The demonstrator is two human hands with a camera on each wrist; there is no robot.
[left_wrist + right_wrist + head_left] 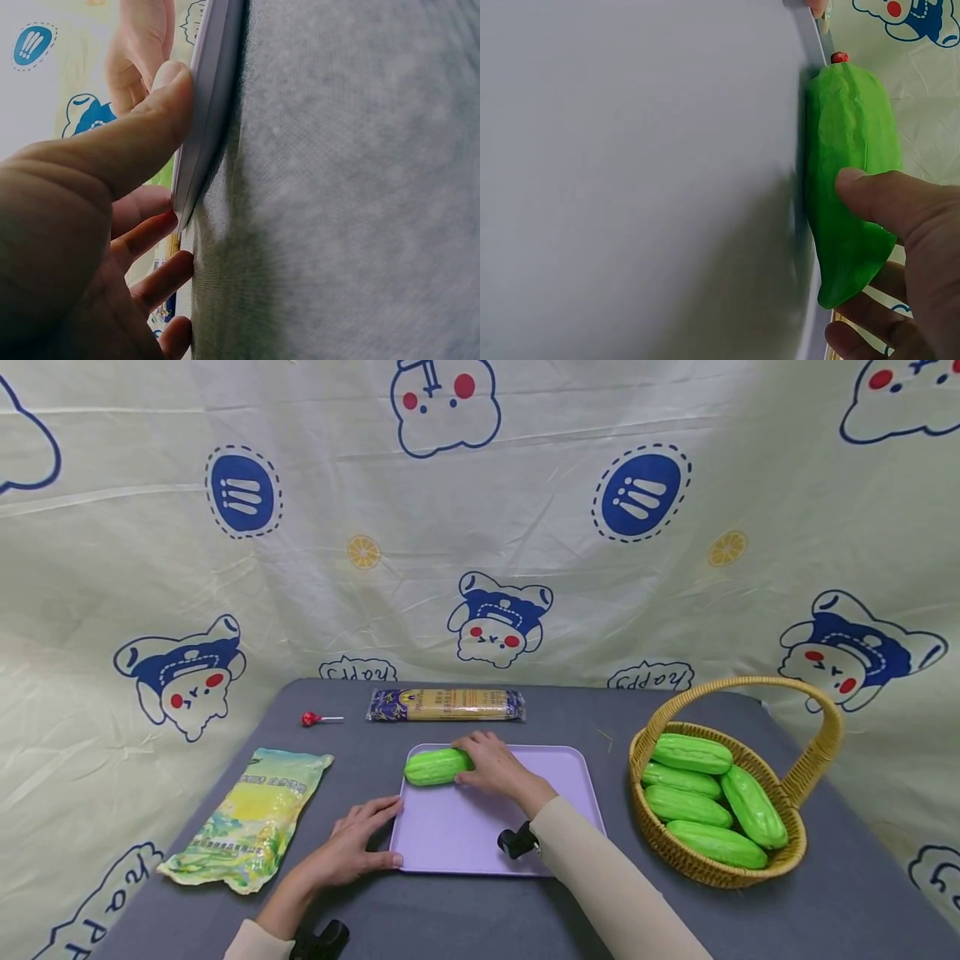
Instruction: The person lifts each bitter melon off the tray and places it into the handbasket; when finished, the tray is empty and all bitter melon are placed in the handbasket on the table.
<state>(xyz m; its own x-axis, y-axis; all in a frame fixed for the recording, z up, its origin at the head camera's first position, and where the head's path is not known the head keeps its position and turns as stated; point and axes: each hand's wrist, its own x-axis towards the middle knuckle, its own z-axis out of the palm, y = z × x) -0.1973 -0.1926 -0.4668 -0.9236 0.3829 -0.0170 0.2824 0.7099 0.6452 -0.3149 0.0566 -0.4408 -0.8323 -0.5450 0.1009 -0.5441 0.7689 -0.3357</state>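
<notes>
A plump, ridged green cucumber lies at the far left corner of a lilac tray. My right hand grips its right end, thumb on the near side and fingers round the far side, as the right wrist view of the cucumber also shows. At the tray's left edge, my left hand is spread with its thumb near the front corner and its fingertips farther up the side. In the left wrist view, the left thumb rests against the tray rim.
A wicker basket of several green cucumbers stands to the right. Left of the tray lies a yellow-green bag. Behind are a red lollipop and a packet of noodles. A printed cloth hangs beyond the table.
</notes>
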